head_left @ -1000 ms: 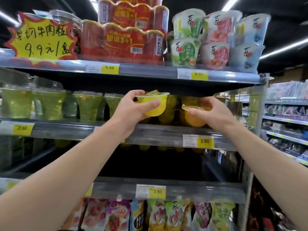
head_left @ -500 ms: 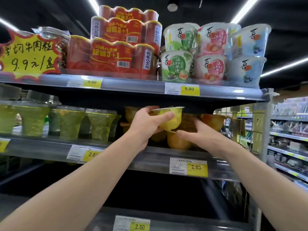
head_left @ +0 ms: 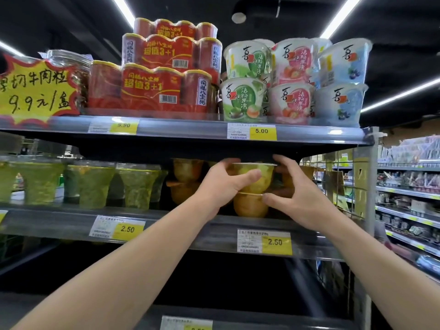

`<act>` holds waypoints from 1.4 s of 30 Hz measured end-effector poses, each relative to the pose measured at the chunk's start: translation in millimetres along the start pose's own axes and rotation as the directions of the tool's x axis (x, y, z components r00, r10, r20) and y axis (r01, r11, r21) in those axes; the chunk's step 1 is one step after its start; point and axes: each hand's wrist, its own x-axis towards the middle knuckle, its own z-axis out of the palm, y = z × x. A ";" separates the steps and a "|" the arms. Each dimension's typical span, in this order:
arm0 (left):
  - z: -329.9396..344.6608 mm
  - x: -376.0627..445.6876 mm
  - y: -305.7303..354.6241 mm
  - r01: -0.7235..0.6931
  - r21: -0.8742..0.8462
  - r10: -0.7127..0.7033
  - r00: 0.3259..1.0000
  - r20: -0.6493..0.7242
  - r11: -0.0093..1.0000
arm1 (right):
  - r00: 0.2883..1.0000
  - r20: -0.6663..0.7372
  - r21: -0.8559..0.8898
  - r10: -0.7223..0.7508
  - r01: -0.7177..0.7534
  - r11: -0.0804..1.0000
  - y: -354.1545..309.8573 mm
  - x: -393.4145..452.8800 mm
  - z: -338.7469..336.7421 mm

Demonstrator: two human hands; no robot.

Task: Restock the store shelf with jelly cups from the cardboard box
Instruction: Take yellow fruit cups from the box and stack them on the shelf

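The left hand (head_left: 223, 184) grasps a yellow jelly cup (head_left: 253, 177), thumb curled across its front, setting it atop an orange cup (head_left: 250, 206) on the middle shelf (head_left: 166, 225). The right hand (head_left: 300, 194) has its thumb against the orange cup's rim and its fingers spread by the yellow cup's far side; whether they touch is unclear

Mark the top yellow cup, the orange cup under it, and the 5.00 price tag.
top yellow cup (head_left: 256, 173), head view, front wall beside the thumb.
orange cup (head_left: 250, 206), head view, front wall.
5.00 price tag (head_left: 262, 131), head view, yellow price patch.
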 end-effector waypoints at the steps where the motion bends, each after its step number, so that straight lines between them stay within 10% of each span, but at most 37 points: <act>1: -1.2 0.2 0.4 0.001 0.012 -0.002 1.000 0.009 1.000 | 1.000 0.003 0.003 -0.006 0.006 1.000 -0.8 -0.5 0.3; 42: 90.8 8.1 11.6 -0.019 0.025 0.011 0.960 0.281 1.000 | 0.944 -0.209 -0.086 0.257 -0.279 0.956 24.2 -51.0 -61.2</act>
